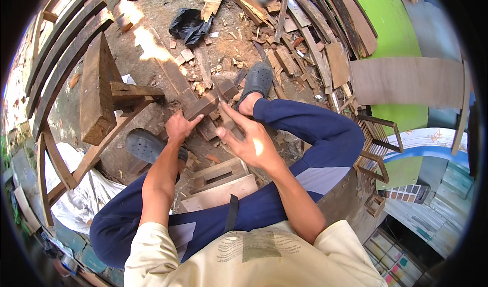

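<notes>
My left hand (pixel 179 127) is closed on the near left end of a short wooden bar (pixel 207 105), its thumb lying along the wood. The bar slants up to the right, above a long plank (pixel 175 78) on the ground. Just right of it, my right hand (pixel 250 140) grips a brown wooden-handled tool (pixel 231 126) between thumb and fingers. A thin, dark, pointed part (pixel 219 94) of the tool reaches across the bar; its exact kind is unclear. Below my hands, between my legs, lies a pale wooden box-like piece (pixel 219 177) with a rectangular slot.
A heavy wooden trestle (pixel 99 91) stands left, beside long dark slats (pixel 63 48). Offcuts and chips (pixel 229 63) surround a black plastic bag (pixel 189 25) ahead. Stacked boards (pixel 325 27) lean at the right, near a small slatted wooden rack (pixel 376 144). My clogs (pixel 258 79) flank the work.
</notes>
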A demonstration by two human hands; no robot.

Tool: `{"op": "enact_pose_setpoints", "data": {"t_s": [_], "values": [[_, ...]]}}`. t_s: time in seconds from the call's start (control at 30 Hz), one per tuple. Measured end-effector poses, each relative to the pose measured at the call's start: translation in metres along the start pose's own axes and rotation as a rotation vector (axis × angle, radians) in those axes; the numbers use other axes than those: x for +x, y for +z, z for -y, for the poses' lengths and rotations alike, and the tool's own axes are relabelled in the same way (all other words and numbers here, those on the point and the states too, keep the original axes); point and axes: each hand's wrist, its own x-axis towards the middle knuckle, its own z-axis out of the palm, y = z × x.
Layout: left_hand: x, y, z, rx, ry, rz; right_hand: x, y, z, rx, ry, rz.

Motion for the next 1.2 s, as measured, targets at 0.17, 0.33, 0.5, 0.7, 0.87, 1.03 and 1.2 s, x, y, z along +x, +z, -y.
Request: {"op": "enact_pose_setpoints", "data": {"t_s": [0.17, 0.33, 0.5, 0.7, 0.87, 1.03, 1.2], "values": [[0.002, 0.001, 0.002, 0.000, 0.009, -0.008, -0.036, -0.004, 0.020, 0.059, -0.028, -0.011], [0.005, 0.000, 0.000, -0.019, -0.004, 0.006, 0.036, -0.005, 0.024, -0.092, 0.252, 0.072], [0.003, 0.005, 0.003, 0.021, 0.022, -0.041, -0.023, -0.005, 0.029, 0.051, 0.077, 0.038], [0.001, 0.002, -0.005, -0.008, 0.019, -0.041, 0.038, -0.002, 0.005, 0.077, 0.221, -0.005], [0.000, 0.009, 0.005, 0.004, 0.035, -0.098, -0.010, 0.000, 0.001, 0.083, -0.032, -0.028], [0.001, 0.009, 0.006, 0.007, 0.033, -0.090, -0.025, -0.002, 0.004, 0.024, -0.062, -0.020], [0.003, 0.009, -0.003, 0.027, 0.030, -0.039, 0.031, -0.011, -0.017, 0.057, 0.164, -0.008]]}}
